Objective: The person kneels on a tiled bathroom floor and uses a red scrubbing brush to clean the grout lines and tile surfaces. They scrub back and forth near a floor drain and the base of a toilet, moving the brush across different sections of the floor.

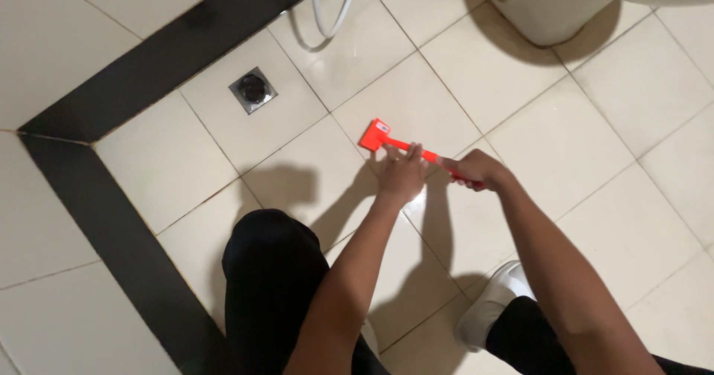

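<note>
A bright orange scraper-like tool [377, 135] with a flat head and a thin handle lies low over the cream floor tiles. My right hand [476, 171] is closed around the rear of its handle. My left hand [401, 174] rests on the handle nearer the head, fingers pressing down on it. The head of the tool touches the tile near a grout line. Both forearms reach forward from the bottom of the head view.
A square metal floor drain [252, 89] sits in a tile at upper left. A black tile band [111, 219] runs along the wall base. A white hose [327, 11] hangs at top; a white toilet base [550, 7] stands top right. My knee [271, 271] and white shoe [494, 304] are below.
</note>
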